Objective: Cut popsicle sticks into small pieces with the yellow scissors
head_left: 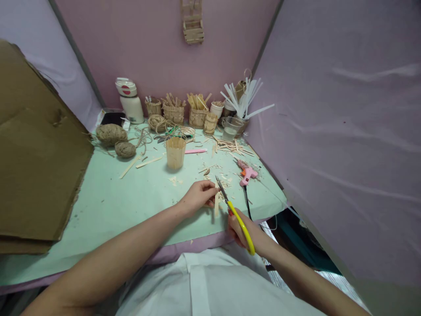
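My left hand (201,194) pinches a flat, pale wooden craft stick (216,205) above the front of the table. Closed around yellow-handled scissors (242,226) is my right hand (239,228). The scissor blades point away from me and lie along the right side of the stick near its upper end; I cannot tell whether they touch it. Small wood shavings (225,179) are scattered just beyond both hands. A cup-shaped holder of pale wooden strips (175,153) stands upright behind my left hand.
A pink glue gun (248,174) lies at the right, its cord running off the table edge. Twine balls (111,134) sit at the left near a large cardboard sheet (39,145). Along the back wall stand stick-filled baskets (173,113), a white bottle (131,103) and white glue sticks (243,98).
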### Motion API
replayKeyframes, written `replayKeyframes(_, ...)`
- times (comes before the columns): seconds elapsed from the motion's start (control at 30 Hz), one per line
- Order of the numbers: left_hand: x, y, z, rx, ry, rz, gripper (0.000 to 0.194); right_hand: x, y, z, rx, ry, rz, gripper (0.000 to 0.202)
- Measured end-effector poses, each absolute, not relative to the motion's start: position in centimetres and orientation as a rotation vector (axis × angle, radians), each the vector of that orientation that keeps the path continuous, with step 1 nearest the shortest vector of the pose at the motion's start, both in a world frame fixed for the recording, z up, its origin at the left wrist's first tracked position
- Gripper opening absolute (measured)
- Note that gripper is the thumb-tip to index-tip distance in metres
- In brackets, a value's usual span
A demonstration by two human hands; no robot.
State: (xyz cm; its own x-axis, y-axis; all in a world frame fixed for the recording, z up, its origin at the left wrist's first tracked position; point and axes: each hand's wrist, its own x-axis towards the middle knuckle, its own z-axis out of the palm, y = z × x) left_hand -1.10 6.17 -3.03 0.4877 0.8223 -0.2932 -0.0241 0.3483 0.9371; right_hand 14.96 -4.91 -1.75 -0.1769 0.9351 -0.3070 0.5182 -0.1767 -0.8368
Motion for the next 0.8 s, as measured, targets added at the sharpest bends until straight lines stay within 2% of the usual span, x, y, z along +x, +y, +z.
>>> replayKeyframes(0.8, -0.9, 5.6, -2.0, 1.01, 0.895, 0.644, 0.015, 14.7, -5.0, -2.0, -1.604, -1.62, 1.414, 0.057)
